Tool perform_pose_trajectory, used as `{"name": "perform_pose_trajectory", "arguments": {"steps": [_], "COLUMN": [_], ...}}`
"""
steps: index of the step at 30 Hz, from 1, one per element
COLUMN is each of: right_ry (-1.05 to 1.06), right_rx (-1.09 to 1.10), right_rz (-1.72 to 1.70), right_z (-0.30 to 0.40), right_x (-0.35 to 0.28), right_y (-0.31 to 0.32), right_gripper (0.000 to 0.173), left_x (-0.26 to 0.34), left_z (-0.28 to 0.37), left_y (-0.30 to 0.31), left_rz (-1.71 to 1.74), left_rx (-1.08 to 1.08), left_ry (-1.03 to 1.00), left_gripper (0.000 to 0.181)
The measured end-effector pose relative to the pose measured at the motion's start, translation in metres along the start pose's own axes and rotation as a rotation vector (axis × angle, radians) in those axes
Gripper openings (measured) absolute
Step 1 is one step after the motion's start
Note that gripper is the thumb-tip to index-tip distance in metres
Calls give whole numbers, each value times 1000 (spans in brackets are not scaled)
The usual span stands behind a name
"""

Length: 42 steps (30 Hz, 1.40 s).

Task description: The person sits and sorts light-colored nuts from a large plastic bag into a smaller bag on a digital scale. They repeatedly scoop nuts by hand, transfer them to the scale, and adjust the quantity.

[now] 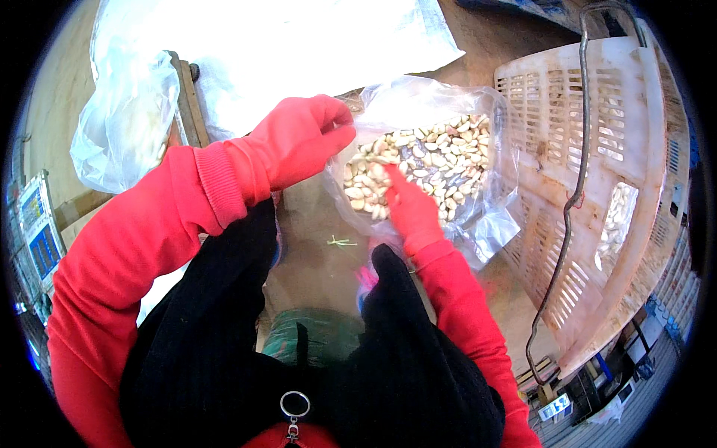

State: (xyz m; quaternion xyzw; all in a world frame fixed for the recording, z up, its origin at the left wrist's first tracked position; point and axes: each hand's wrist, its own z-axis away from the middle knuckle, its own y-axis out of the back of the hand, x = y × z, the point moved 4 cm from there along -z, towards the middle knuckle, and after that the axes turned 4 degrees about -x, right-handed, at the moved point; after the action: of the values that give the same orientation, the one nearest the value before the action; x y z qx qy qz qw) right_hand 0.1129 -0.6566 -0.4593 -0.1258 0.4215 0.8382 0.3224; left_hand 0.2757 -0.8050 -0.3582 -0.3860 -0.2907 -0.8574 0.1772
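Note:
Pale cloves, which look like peeled garlic (470, 140), lie with a few darker purplish ones in a clear plastic bag (493, 218) spread wide on the floor. In a red glove, my left hand (313, 137) is closed on the bag's near left rim, its thumb and fingertips together. My right hand (411, 204), also in red, reaches over the near side of the bag into the cloves; it is blurred. Whether it holds any cloves I cannot tell. Both red sleeves are in view above my dark trousers.
A pale slotted plastic crate (571, 129) with a bent metal handle (585, 112) stands on the right. At the upper left hangs another clear plastic bag (126, 123) beside a wooden frame (190, 101). A white sheet (313, 45) lies beyond. Green scraps (340, 242) are on the floor.

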Motion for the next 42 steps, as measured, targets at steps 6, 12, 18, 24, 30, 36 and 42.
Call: {"name": "perform_pose_trajectory", "arguments": {"steps": [6,12,18,24,30,36,42], "right_ry": [-3,-199,-201,-229,-105,-204,-83], "right_rx": [385,576,489,408,388,156,208], "right_rz": [-434,-301,46,-579,-499,283,220], "right_z": [10,-35,-62,-40,-33,-47,-50], "right_x": [23,58,47,72,57,26,36], "right_y": [1,58,62,55,55,35,40], "right_gripper": [27,28,33,19,15,24,21], "left_x": [-5,-7,-5,-5,-9,-9,-11], "left_z": [4,1,-1,0,-1,0,9], "left_y": [5,3,3,3,3,1,6], "left_rz": [92,88,76,37,-6,48,3], "left_rx": [60,3,-19,-26,-9,-40,-44], "left_ry": [24,15,-8,5,-42,-49,-5], "left_gripper": [24,22,21,21,20,21,22]}}
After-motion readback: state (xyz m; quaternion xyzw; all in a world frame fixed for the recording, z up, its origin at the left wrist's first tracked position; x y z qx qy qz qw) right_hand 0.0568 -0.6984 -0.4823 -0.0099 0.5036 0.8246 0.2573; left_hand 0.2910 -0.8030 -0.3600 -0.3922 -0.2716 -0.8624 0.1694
